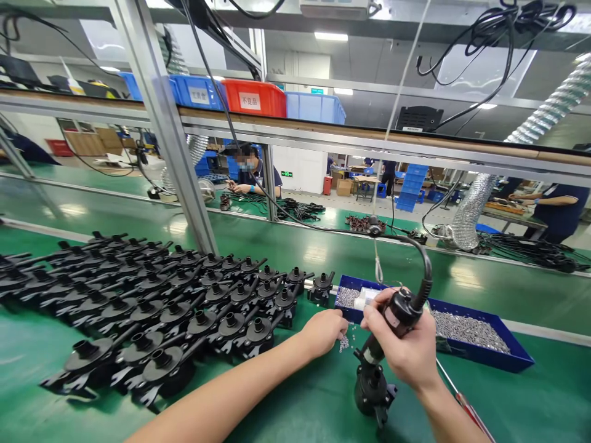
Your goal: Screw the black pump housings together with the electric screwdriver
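- My right hand [409,347] is wrapped around a black electric screwdriver [401,314], held nearly upright, with its cable [428,271] arching up from the top.
- The tool's lower end points down at a single black housing [370,397], which sits on the green bench [300,403] in front of me, below my right hand.
- My left hand [324,332] reaches in from the left, its fingers curled at a small scatter of metal pieces [344,346] on the bench; I cannot tell whether they pinch one.
- Just behind my hands, blue tray walls [480,362] show on both sides of my right hand, with many small metal parts [468,329] inside; my hand hides whether this is one tray or two.
- To my left, many similar black assemblies [201,321] stand in close rows.
- A red-handled tool [468,409] lies near my right wrist.
- Beyond the metal frame, a masked person [247,186] works at another bench.
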Demonstrator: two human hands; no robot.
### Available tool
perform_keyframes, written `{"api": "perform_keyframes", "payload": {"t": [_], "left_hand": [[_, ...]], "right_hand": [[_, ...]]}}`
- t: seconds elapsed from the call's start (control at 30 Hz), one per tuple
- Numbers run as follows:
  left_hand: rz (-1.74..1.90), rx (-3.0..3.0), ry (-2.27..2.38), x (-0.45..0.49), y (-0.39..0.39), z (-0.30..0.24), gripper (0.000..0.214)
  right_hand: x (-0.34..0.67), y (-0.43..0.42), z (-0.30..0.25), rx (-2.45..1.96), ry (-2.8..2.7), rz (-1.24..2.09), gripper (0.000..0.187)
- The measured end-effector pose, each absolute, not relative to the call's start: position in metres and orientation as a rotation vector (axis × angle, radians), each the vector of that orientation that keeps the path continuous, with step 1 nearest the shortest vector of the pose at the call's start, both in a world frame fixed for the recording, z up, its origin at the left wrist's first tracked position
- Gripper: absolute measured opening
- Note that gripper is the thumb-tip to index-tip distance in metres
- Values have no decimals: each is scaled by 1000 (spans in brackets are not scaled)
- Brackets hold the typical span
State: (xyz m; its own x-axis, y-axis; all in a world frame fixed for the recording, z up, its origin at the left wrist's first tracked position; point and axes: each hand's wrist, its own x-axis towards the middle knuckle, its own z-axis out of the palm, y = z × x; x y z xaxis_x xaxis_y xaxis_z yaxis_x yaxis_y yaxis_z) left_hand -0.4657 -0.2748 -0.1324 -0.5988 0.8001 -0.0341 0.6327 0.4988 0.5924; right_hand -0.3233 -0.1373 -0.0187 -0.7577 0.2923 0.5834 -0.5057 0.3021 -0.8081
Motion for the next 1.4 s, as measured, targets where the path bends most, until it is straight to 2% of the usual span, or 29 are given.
{"api": "perform_keyframes", "payload": {"t": [0.13,0.23,0.33,0.63,0.8,0.97,1.13,1.4], "left_hand": [[687,1123,2525,-454,-278,-127,18],[767,1047,2496,-435,-282,-121,16],[901,925,2326,-415,-282,-120,11],[1112,398,1739,-402,-270,-128,27],[1218,251,1566,-411,-278,-113,19],[1247,157,1456,-408,-281,-112,42],[1284,167,1568,-404,-273,-125,60],[1114,245,1636,-411,-263,-119,46]], "right_hand": [[-317,-132,-10,202,-1844,1618,18],[-316,-131,-6,260,-1834,1656,17],[-317,-132,-6,234,-1850,1671,18],[-318,-133,-7,279,-1853,1658,17],[-318,-133,-4,276,-1872,1638,18],[-319,-131,-6,269,-1910,1655,19],[-316,-135,-4,218,-1914,1705,20],[-323,-140,-15,241,-1734,1711,19]]}}
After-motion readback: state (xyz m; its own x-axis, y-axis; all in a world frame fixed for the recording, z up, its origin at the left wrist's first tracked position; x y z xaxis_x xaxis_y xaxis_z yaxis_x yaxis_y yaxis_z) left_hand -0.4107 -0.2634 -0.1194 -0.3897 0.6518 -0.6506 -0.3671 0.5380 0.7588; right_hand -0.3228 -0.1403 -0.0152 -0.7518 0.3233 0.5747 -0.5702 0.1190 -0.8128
